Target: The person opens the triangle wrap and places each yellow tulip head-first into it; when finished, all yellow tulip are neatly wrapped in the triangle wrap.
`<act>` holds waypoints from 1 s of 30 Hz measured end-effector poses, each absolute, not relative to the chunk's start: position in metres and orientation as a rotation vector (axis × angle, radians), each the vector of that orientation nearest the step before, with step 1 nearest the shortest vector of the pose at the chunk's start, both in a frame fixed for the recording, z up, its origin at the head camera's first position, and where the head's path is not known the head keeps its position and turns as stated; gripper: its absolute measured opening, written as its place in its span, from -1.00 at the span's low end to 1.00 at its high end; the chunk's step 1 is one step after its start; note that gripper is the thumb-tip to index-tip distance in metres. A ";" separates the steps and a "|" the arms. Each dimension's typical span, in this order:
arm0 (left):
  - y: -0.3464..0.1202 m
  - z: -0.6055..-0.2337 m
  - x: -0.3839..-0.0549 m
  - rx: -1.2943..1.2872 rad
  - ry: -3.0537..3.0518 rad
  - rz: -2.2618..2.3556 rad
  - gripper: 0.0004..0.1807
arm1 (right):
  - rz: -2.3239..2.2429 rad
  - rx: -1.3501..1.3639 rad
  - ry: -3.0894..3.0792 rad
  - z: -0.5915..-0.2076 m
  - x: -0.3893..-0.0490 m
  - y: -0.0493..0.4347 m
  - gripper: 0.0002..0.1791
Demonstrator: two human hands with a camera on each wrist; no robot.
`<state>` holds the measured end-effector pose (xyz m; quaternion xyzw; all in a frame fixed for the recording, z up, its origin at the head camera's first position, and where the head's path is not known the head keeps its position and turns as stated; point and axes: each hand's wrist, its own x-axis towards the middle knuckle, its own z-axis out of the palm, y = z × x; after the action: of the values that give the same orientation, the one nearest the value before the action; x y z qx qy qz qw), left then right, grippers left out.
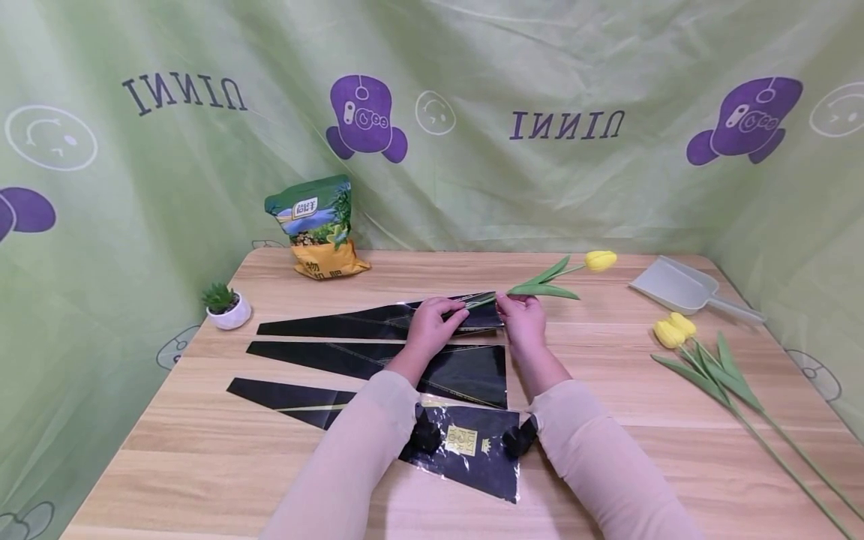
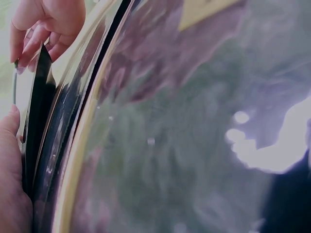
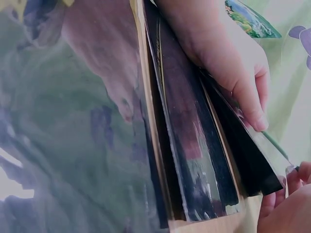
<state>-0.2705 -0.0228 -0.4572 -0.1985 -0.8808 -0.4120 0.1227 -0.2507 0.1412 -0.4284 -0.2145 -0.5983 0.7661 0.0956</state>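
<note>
Right of the right hand (image 1: pixel 526 322), bare tabletop (image 1: pixel 607 352) gives a way through until two loose tulips (image 1: pixel 736 384) and, farther off, a dustpan (image 1: pixel 678 285) block it. Just beyond that hand, the leaves of the held tulip (image 1: pixel 543 289) jut across. Past the left hand (image 1: pixel 428 330), a strip of wood lies between the farthest black sleeve (image 1: pixel 337 324) and a green curtain (image 1: pixel 472 195), with a standing bag (image 1: pixel 320 232) toward its left end. Well left of that hand sits a potted plant (image 1: pixel 228 309).

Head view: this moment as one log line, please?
held: yellow green-stemmed tulip; left hand: pinches stem; right hand: pinches stem; nearby: farthest black tapered plastic sleeve
</note>
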 end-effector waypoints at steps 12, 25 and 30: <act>-0.022 -0.458 -0.271 -0.571 -2.573 -1.199 -0.76 | 2.259 -0.626 -1.873 -0.430 -0.248 0.141 -0.71; -0.022 -0.458 -0.270 -0.544 -2.599 -1.199 -0.78 | 2.248 -0.563 -1.791 -0.416 -0.236 0.157 -0.70; -0.022 -0.457 -0.270 -0.543 -2.602 -1.204 -0.78 | 2.218 -0.551 -1.764 -0.410 -0.234 0.168 -0.52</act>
<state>-0.2699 -0.0216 -0.4570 -0.1849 -0.8861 -0.4100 0.1117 -0.2339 0.1675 -0.4097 -0.1893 -0.6062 0.7619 0.1270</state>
